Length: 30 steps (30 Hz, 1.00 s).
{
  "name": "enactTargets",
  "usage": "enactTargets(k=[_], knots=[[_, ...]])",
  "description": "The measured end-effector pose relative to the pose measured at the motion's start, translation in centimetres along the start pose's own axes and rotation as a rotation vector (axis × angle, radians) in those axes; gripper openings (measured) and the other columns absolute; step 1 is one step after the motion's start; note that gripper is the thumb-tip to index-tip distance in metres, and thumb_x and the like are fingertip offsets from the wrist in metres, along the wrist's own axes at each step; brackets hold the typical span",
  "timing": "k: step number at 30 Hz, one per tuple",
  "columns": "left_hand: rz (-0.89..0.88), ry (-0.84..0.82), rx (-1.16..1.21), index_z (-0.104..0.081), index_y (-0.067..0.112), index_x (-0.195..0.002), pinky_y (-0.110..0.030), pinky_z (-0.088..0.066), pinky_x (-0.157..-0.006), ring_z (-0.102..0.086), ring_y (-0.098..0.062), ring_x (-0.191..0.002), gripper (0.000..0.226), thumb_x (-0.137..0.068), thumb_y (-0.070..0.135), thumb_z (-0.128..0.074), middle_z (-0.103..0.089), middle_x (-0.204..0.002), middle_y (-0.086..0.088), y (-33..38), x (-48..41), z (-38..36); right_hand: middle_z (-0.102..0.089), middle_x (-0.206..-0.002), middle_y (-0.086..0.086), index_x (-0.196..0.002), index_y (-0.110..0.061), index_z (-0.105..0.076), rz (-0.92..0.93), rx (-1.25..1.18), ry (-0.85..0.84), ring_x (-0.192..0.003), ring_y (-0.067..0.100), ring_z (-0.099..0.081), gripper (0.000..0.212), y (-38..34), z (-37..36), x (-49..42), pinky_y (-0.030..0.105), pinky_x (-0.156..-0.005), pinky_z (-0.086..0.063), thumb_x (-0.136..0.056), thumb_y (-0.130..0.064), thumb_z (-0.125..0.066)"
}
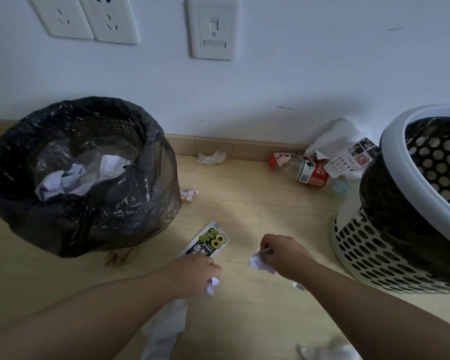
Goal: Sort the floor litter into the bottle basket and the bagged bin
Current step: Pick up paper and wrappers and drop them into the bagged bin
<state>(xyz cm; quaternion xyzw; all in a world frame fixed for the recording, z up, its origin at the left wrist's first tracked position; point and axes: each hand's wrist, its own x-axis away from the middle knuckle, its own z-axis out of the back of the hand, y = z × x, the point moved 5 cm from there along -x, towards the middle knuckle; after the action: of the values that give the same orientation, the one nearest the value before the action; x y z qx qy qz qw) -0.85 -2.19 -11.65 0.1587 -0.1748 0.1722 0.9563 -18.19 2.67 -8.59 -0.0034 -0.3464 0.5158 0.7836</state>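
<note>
Bare floor (244, 183) between bagged bin (120, 203), basket (369, 255).

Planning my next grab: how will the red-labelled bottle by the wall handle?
The red-labelled bottle looks crumpled and empty, so it is probably light and easily dented. Lying on its side, it may roll slightly if nudged.

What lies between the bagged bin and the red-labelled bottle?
Head view: one small wrapper scrap beside the bagged bin; bare floor from there to the red-labelled bottle.

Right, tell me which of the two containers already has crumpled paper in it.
The black-bagged bin on the left: white crumpled paper lies inside it. The white perforated basket on the right shows none in the visible part.
</note>
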Motion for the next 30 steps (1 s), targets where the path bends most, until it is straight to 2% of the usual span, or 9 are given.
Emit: enactTargets(k=[3, 7, 11, 15, 18, 21, 23, 28, 30], knots=[[0.245, -0.002, 0.220, -0.046, 0.018, -0.085, -0.026, -0.031, -0.063, -0.047, -0.019, -0.080, 0.008, -0.091, 0.017, -0.041, -0.060, -0.102, -0.005, -0.3, 0.2, 1.9, -0.061, -0.085, -0.003, -0.068, -0.028, -0.046, -0.048, -0.108, -0.017, -0.075, 0.018, -0.055, 0.019, 0.0, 0.3, 0.3, 0.022, -0.057, -0.039, -0.084, -0.019, -0.044], [0.386, 0.125, 0.484, -0.050, 0.023, -0.080, -0.026, -0.043, -0.063, -0.056, -0.017, -0.067, 0.011, -0.088, 0.019, -0.044, -0.061, -0.087, 0.001, -1.2, 0.9, 5.0, -0.055, -0.070, -0.001, -0.069, -0.020, -0.048, -0.078, -0.280, 0.023, -0.050, 0.014, -0.049, 0.018, -0.9, 1.8, 1.0, 0.019, -0.048, -0.038, -0.086, -0.018, -0.046], [0.447, 0.262, 0.611, -0.047, 0.024, -0.067, -0.025, -0.040, -0.057, -0.057, -0.017, -0.060, 0.021, -0.086, 0.016, -0.046, -0.054, -0.065, 0.006, -1.5, 1.3, 8.8, -0.053, -0.063, 0.006, -0.073, -0.012, -0.048, -0.073, -0.461, 0.078, -0.043, 0.016, -0.045, 0.018, -2.7, 3.6, 2.0, 0.020, -0.042, -0.035, -0.091, -0.017, -0.049], [0.524, 0.427, 0.653, -0.056, 0.012, -0.085, -0.025, -0.045, -0.058, -0.059, -0.023, -0.070, 0.011, -0.088, 0.018, -0.047, -0.064, -0.082, -0.008, -1.1, 2.8, 13.2, -0.053, -0.063, 0.009, -0.081, -0.008, -0.052, -0.044, -0.640, 0.145, -0.042, 0.015, -0.044, 0.014, -5.0, 5.7, 3.5, 0.020, -0.040, -0.035, -0.092, -0.015, -0.051], [0.559, 0.526, 0.659, -0.056, 0.014, -0.084, -0.027, -0.046, -0.063, -0.061, -0.025, -0.073, 0.015, -0.091, 0.023, -0.046, -0.066, -0.087, -0.009, -1.2, 4.8, 17.0, -0.052, -0.065, 0.008, -0.082, -0.006, -0.055, -0.007, -0.743, 0.199, -0.046, 0.014, -0.044, 0.013, -7.5, 8.0, 4.6, 0.020, -0.042, -0.038, -0.093, -0.013, -0.052], [0.625, 0.752, 0.696, -0.055, 0.021, -0.076, -0.022, -0.038, -0.059, -0.055, -0.021, -0.077, 0.018, -0.092, 0.019, -0.047, -0.060, -0.084, -0.003, -2.0, 7.7, 21.2, -0.054, -0.061, 0.007, -0.076, -0.007, -0.054, 0.031, -0.870, 0.272, -0.047, 0.016, -0.043, 0.016, -10.8, 10.8, 5.0, 0.020, -0.041, -0.036, -0.091, -0.009, -0.049], [0.694, 0.936, 0.768, -0.060, 0.019, -0.093, -0.024, -0.035, -0.061, -0.050, -0.019, -0.082, 0.014, -0.093, 0.019, -0.046, -0.057, -0.091, -0.001, -3.0, 10.0, 22.6, -0.052, -0.059, 0.008, -0.075, -0.006, -0.052, 0.047, -0.977, 0.294, -0.044, 0.018, -0.042, 0.016, -13.2, 11.7, 5.1, 0.015, -0.038, -0.031, -0.090, -0.006, -0.046], [0.874, 1.237, 1.050, -0.058, 0.017, -0.106, -0.019, -0.042, -0.051, -0.053, -0.016, -0.074, 0.019, -0.093, 0.017, -0.044, -0.057, -0.098, -0.003, -6.7, 14.4, 22.3, -0.052, -0.068, 0.008, -0.083, -0.009, -0.055, 0.051, -1.141, 0.201, -0.055, 0.019, -0.045, 0.015, -19.6, 11.3, 5.1, 0.025, -0.046, -0.036, -0.093, -0.011, -0.046], [0.913, 1.315, 1.214, -0.057, 0.019, -0.104, -0.022, -0.041, -0.051, -0.054, -0.017, -0.075, 0.016, -0.092, 0.017, -0.046, -0.059, -0.101, -0.004, -7.9, 15.5, 21.6, -0.056, -0.054, 0.006, -0.088, -0.007, -0.054, 0.048, -1.226, 0.149, -0.056, 0.019, -0.044, 0.012, -21.6, 10.6, 4.8, 0.024, -0.047, -0.033, -0.093, -0.010, -0.044]])
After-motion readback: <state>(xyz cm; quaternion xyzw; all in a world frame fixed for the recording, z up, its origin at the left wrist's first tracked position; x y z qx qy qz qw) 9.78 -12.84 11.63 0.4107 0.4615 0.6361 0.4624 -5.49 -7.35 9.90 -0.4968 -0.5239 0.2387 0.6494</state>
